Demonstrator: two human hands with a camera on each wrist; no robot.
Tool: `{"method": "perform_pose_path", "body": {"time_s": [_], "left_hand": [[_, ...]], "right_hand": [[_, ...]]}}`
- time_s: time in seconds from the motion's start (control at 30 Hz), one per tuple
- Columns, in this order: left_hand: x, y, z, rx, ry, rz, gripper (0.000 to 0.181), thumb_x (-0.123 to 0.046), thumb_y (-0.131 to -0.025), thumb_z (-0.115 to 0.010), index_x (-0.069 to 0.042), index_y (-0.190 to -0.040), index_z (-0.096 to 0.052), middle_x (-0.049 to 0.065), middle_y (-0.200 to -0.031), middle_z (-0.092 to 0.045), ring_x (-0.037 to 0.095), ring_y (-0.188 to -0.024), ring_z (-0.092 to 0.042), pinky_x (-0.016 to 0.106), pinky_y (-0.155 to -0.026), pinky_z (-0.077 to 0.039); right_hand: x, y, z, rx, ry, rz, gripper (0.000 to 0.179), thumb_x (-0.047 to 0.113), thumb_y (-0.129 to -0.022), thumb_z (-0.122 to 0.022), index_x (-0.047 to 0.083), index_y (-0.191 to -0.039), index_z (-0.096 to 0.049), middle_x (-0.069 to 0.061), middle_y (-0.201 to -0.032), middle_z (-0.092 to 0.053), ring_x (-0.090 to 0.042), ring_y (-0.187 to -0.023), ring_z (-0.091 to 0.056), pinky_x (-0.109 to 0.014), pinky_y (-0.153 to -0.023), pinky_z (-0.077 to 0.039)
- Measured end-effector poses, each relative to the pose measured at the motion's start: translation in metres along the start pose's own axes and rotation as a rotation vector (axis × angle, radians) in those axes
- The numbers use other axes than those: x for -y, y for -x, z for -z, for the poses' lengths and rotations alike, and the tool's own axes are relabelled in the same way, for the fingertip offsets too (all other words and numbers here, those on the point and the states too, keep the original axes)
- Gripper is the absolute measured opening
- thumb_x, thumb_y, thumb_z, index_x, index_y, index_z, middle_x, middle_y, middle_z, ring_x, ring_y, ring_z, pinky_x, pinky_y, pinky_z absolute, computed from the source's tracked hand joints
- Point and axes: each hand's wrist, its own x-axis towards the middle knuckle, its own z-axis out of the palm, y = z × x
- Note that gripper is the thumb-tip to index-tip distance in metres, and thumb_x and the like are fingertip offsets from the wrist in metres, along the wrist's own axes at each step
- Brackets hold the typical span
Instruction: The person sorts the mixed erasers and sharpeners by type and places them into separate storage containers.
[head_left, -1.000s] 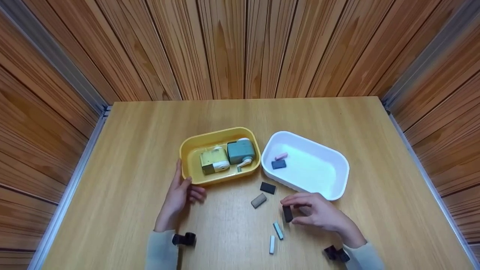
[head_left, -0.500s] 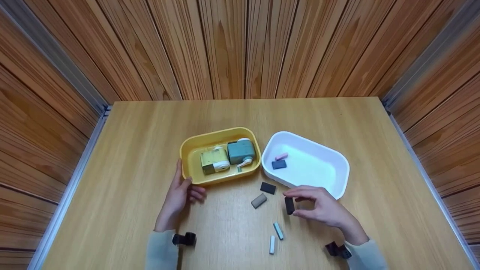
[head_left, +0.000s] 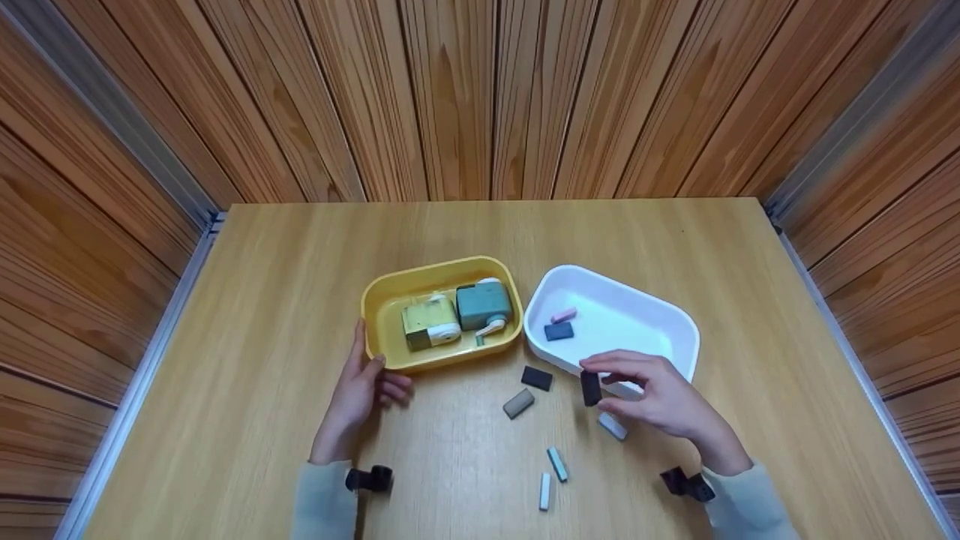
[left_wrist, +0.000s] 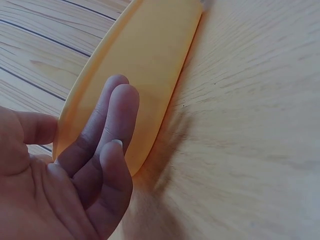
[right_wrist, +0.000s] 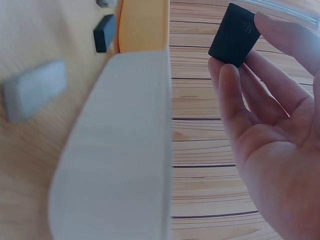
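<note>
My right hand (head_left: 660, 394) pinches a black eraser (head_left: 591, 388) between thumb and fingers, above the near rim of the white tray (head_left: 652, 319). Faint lettering shows on the black face in the right wrist view. At the near left corner of the yellow tray (head_left: 390, 281), my left hand (head_left: 358, 397) touches the rim with its thumb, its other fingers loose beside the outer wall. Inside the yellow tray sit a light green pencil sharpener (head_left: 427, 319) and a teal crank sharpener (head_left: 482, 304). The white tray contains a dark blue block (head_left: 559, 331) and a small pink stick (head_left: 563, 315).
On the wooden table, another black block (head_left: 537, 378) and a grey-brown block (head_left: 518, 403) lie before the trays. A pale block (head_left: 612, 427) lies under my right hand. Nearer are a teal stick (head_left: 557, 464) and a pale blue stick (head_left: 544, 491). Wooden panels surround the table.
My right hand has lifted the black eraser and carried it away from me, toward the white tray, uncovering the pale block. The left hand and both trays have stayed in place.
</note>
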Motion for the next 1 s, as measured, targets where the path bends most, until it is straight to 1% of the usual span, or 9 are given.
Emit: {"method": "perform_pose_path", "body": {"time_s": [0.1, 0.23, 0.37, 0.53, 0.67, 0.8, 0.87, 1.0], "left_hand": [[0.001, 0.000, 0.000, 0.010, 0.012, -0.019, 0.067, -0.015, -0.109, -0.030, -0.042, -0.159, 0.005, 0.025, -0.086, -0.070, 0.037, -0.070, -0.069, 0.035, -0.058, -0.048], [0.001, 0.001, -0.001, 0.015, 0.019, -0.032, 0.067, -0.013, -0.108, -0.029, -0.039, -0.159, 0.005, 0.025, -0.084, -0.070, 0.035, -0.068, -0.069, 0.034, -0.056, -0.047], [0.001, 0.001, -0.001, 0.010, 0.017, -0.021, 0.066, -0.015, -0.109, -0.029, -0.041, -0.159, 0.004, 0.023, -0.085, -0.070, 0.034, -0.069, -0.069, 0.034, -0.057, -0.048], [0.002, -0.001, -0.001, 0.012, 0.016, -0.022, 0.066, -0.014, -0.109, -0.029, -0.041, -0.159, 0.004, 0.024, -0.085, -0.070, 0.035, -0.069, -0.069, 0.034, -0.058, -0.049], [0.001, -0.002, -0.001, 0.012, 0.010, -0.012, 0.065, -0.016, -0.109, -0.029, -0.044, -0.158, 0.003, 0.025, -0.088, -0.070, 0.036, -0.071, -0.069, 0.035, -0.059, -0.049], [0.000, -0.001, 0.000, 0.007, 0.002, 0.010, 0.064, -0.019, -0.109, -0.030, -0.047, -0.157, 0.001, 0.024, -0.090, -0.070, 0.037, -0.074, -0.069, 0.035, -0.061, -0.049], [0.000, 0.000, 0.000, 0.007, -0.001, 0.013, 0.064, -0.020, -0.109, -0.030, -0.048, -0.157, 0.001, 0.025, -0.090, -0.070, 0.038, -0.074, -0.068, 0.036, -0.061, -0.049], [0.000, 0.002, -0.001, 0.004, 0.002, 0.015, 0.064, -0.019, -0.109, -0.030, -0.049, -0.157, 0.001, 0.024, -0.090, -0.070, 0.038, -0.074, -0.068, 0.035, -0.060, -0.049]], "right_hand": [[0.002, -0.003, 0.007, -0.022, 0.050, 0.022, 0.043, 0.007, -0.085, -0.079, 0.002, -0.126, -0.067, -0.014, -0.126, -0.065, -0.020, -0.112, -0.063, -0.030, -0.091, -0.052], [0.005, -0.009, 0.015, -0.028, 0.098, 0.032, 0.042, 0.001, -0.084, -0.078, -0.001, -0.125, -0.067, -0.015, -0.124, -0.066, -0.022, -0.111, -0.063, -0.028, -0.091, -0.052], [0.008, -0.014, 0.025, -0.024, 0.118, 0.021, 0.044, 0.006, -0.084, -0.079, 0.004, -0.127, -0.067, -0.008, -0.127, -0.066, -0.021, -0.112, -0.062, -0.026, -0.092, -0.050], [0.008, -0.020, 0.035, -0.035, 0.153, 0.041, 0.044, 0.015, -0.085, -0.080, 0.011, -0.128, -0.068, -0.001, -0.127, -0.066, -0.017, -0.110, -0.063, -0.026, -0.091, -0.051], [0.006, -0.026, 0.041, -0.049, 0.162, 0.034, 0.043, 0.015, -0.084, -0.081, 0.009, -0.125, -0.070, 0.001, -0.125, -0.065, -0.018, -0.108, -0.063, -0.029, -0.089, -0.053], [0.004, -0.032, 0.046, -0.055, 0.147, 0.004, 0.042, 0.011, -0.083, -0.082, 0.007, -0.124, -0.070, -0.001, -0.124, -0.062, -0.025, -0.111, -0.061, -0.027, -0.090, -0.052], [0.003, -0.035, 0.049, -0.056, 0.144, -0.009, 0.042, 0.009, -0.083, -0.081, 0.006, -0.124, -0.070, -0.003, -0.125, -0.062, -0.027, -0.112, -0.060, -0.030, -0.091, -0.052], [0.000, -0.042, 0.054, -0.054, 0.154, -0.030, 0.043, 0.012, -0.084, -0.081, 0.006, -0.125, -0.069, -0.007, -0.126, -0.062, -0.030, -0.114, -0.060, -0.039, -0.092, -0.052]]}}
